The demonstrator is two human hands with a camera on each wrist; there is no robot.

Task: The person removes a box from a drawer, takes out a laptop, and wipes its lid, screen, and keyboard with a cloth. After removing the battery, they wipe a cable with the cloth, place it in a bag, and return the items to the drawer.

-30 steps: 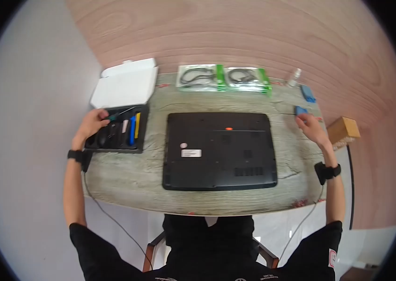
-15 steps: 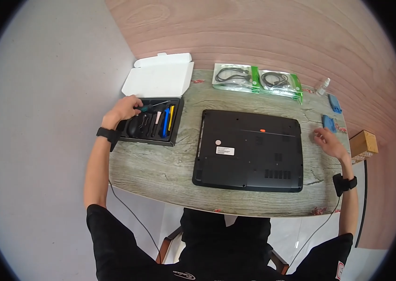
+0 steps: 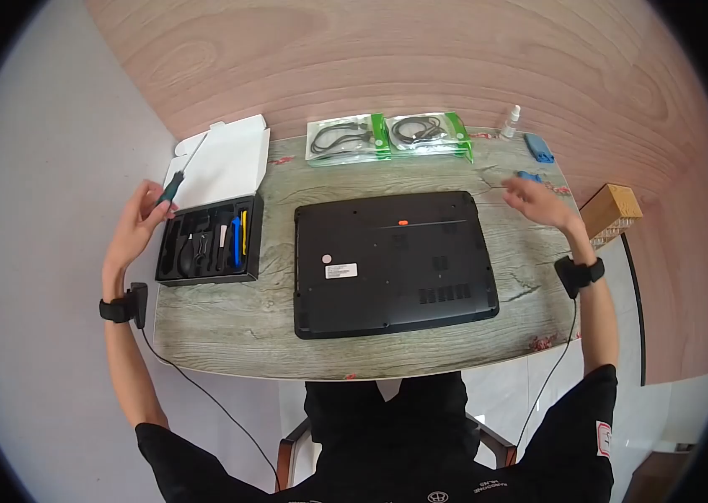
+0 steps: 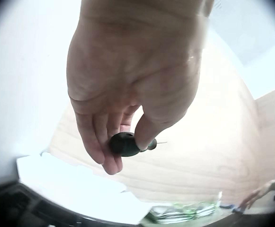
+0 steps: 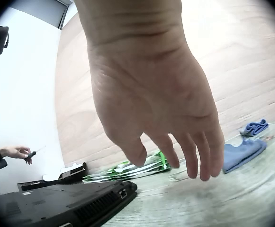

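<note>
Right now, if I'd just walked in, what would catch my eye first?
Most likely the big black laptop, lying underside up in the middle of the table. Next, perhaps, the green-handled screwdriver, held in the left hand near the open tool box. Beyond the laptop, clear bags of cables with bright green strips lie along the table's far edge.

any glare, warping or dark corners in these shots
Head view: black corners, and the front edge of the table looks bowed, likely wide-angle distortion; left wrist view: the white lid is washed out, while the screwdriver shows a very dark handle; right wrist view: dark corners, and the right hand looks shaded against a brighter wall.
</note>
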